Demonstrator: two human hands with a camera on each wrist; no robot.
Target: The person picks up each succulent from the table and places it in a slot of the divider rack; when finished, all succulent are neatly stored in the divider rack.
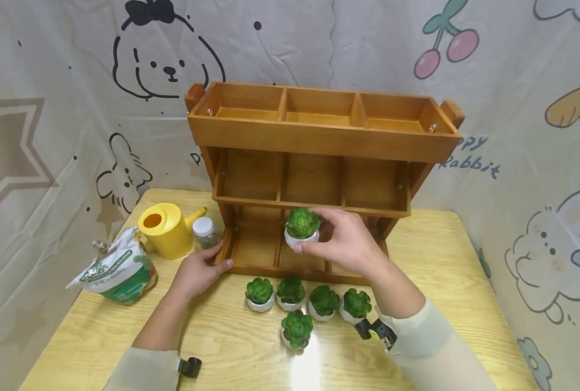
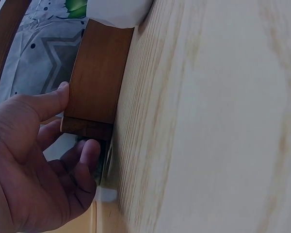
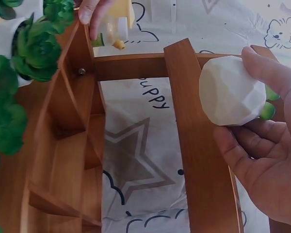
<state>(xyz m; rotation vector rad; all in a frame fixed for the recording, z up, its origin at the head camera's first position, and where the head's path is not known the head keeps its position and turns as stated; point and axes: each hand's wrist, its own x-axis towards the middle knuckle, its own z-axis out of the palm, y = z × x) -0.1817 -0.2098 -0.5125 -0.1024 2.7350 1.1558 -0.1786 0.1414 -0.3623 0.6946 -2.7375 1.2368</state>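
Observation:
My right hand point(image 1: 348, 241) pinches the white faceted pot of a green potted succulent point(image 1: 302, 224) between thumb and fingers. It holds the pot up in front of the lower tiers of a brown three-tier wooden shelf point(image 1: 319, 138). In the right wrist view the white pot point(image 3: 228, 92) is seen from below, with its leaves mostly hidden. My left hand point(image 1: 197, 274) grips the front left corner of the bottom tier. The left wrist view has the thumb on one face of the wooden end point(image 2: 99, 77) and the fingers curled around the other side.
Several more potted succulents point(image 1: 297, 328) stand on the wood-grain table point(image 1: 236, 353) before the shelf. Left of it are a clear jar with a white lid point(image 1: 203, 227), a yellow watering can point(image 1: 168, 233) and a white-green bag point(image 1: 119, 271). A printed curtain point(image 1: 290, 43) hangs behind.

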